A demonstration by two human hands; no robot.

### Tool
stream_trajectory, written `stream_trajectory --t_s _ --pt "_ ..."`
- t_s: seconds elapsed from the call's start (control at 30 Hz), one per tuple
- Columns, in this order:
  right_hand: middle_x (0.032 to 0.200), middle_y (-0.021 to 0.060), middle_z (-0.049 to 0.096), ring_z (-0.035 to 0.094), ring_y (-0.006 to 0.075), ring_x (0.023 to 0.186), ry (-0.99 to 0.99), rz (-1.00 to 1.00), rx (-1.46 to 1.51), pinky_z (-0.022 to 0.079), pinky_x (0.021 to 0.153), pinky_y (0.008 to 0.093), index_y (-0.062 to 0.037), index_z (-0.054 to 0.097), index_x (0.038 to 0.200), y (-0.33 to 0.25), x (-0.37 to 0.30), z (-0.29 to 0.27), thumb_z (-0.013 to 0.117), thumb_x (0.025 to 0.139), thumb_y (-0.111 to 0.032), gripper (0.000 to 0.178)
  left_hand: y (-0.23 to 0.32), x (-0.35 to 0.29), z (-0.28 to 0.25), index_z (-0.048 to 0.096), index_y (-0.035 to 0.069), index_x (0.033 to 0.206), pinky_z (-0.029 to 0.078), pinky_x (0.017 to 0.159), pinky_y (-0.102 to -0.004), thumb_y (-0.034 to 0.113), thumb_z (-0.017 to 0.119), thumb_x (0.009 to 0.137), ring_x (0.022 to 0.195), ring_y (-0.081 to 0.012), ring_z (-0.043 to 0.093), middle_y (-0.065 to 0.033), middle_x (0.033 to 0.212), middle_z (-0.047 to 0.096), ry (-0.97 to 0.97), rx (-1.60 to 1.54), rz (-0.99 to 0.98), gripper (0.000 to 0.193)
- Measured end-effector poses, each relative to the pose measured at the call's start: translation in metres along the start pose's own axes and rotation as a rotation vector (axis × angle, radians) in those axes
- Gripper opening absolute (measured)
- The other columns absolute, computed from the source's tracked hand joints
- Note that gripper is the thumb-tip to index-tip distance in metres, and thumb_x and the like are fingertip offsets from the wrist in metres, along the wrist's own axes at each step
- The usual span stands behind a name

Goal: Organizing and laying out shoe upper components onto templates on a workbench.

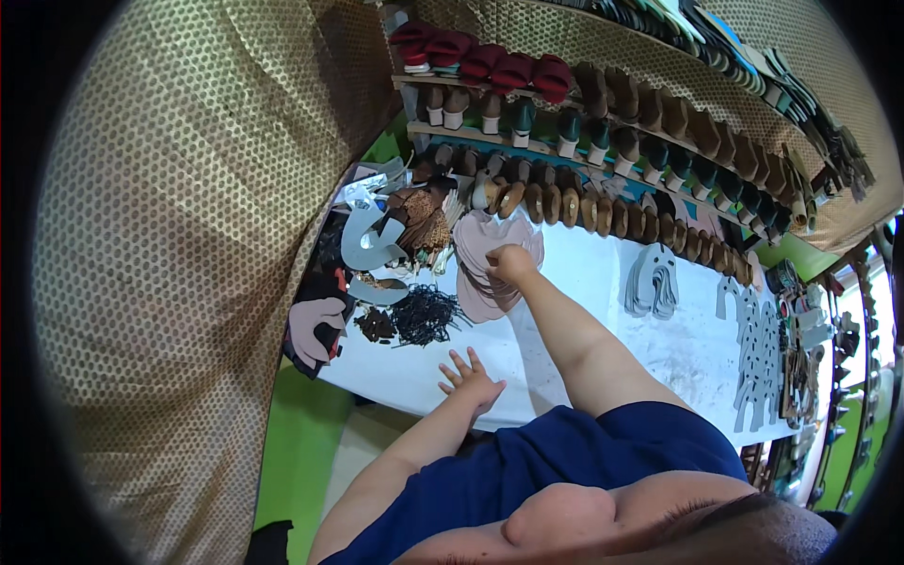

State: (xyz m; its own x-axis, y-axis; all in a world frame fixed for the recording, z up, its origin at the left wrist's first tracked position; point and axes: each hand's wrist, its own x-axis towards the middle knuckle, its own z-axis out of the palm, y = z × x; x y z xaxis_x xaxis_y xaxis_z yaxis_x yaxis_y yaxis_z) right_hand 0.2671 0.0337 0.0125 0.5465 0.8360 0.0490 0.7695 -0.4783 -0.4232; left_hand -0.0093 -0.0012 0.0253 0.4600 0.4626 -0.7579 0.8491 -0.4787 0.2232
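My right hand [511, 265] reaches across the white table, its fingers bent and pinching the edge of a stack of pale pink, curved shoe-upper pieces [482, 294]. How many layers it grips is hidden. Nearer to me, my left hand [474, 381] hovers by the table's front edge, fingers spread and nothing in it. A heap of thin black strips [424, 315] lies just beyond that hand, with a small pile of dark brown bits [376, 326] beside it. Behind these, leopard-print and brown pieces [424, 221] are bunched to the left of the pink stack.
Grey curved pieces [367, 240] lie at the table's left. More grey cut pieces [653, 282] are stacked right of centre, others [756, 358] at the right end. Rows of shoe lasts [603, 215] line the back beneath racks holding red slippers [513, 71]. A patterned curtain [188, 282] hangs left.
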Motion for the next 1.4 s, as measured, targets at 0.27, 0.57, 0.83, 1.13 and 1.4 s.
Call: stream_trajectory --t_s 0.27,0.57,0.83,1.13,1.4 --pt "0.093 0.0142 0.071 0.067 0.0351 0.09 -0.093 -0.042 -0.168 0.053 0.08 0.0448 -0.0128 0.073 0.091 -0.014 -0.001 -0.002 0.062 0.081 -0.024 0.019 -0.007 0.014 0.008 -0.021 0.019 0.156 0.001 0.112 -0.0707 0.064 0.064 0.084 0.143 -0.0556 -0.021 -0.0248 0.159 -0.028 -0.021 0.04 0.012 0.12" --pt "0.097 0.0191 0.07 0.066 0.0392 0.093 0.226 0.183 0.178 0.052 0.086 0.0464 -0.0092 0.071 0.103 -0.002 0.001 0.006 0.059 0.087 -0.023 0.024 -0.006 0.02 0.014 -0.022 0.018 0.155 0.002 0.111 -0.0721 0.065 0.064 0.083 0.143 -0.0572 -0.02 -0.0255 0.159 -0.027 0.002 0.063 0.003 0.122" --pt "0.098 0.0194 0.07 0.067 0.0389 0.093 0.19 0.271 0.281 0.051 0.083 0.0466 -0.0079 0.071 0.101 0.008 0.007 -0.029 0.061 0.089 -0.028 0.025 -0.004 0.017 0.011 -0.023 0.02 0.155 0.003 0.111 -0.0721 0.067 0.066 0.081 0.142 -0.0564 -0.024 -0.0242 0.158 -0.03 -0.005 0.043 -0.009 0.125" --pt "0.095 0.0114 0.073 0.069 0.0341 0.09 0.14 0.104 -0.037 0.052 0.08 0.0425 -0.0215 0.076 0.099 0.005 0.002 -0.03 0.058 0.085 -0.029 0.024 0.023 0.028 0.013 0.012 0.004 0.157 -0.001 0.115 -0.0665 0.048 0.065 0.084 0.151 -0.0448 -0.006 -0.0227 0.164 0.001 0.523 0.052 0.388 0.101" --pt "0.094 0.0122 0.072 0.068 0.0327 0.093 0.117 0.098 0.033 0.046 0.086 0.048 -0.0165 0.075 0.098 0.037 0.018 -0.016 0.06 0.087 -0.032 0.023 0.079 0.1 -0.091 0.011 0.009 0.159 0.003 0.121 -0.056 0.056 0.06 0.086 0.154 -0.0294 0.007 -0.0121 0.167 0.007 0.543 0.192 0.477 0.1"
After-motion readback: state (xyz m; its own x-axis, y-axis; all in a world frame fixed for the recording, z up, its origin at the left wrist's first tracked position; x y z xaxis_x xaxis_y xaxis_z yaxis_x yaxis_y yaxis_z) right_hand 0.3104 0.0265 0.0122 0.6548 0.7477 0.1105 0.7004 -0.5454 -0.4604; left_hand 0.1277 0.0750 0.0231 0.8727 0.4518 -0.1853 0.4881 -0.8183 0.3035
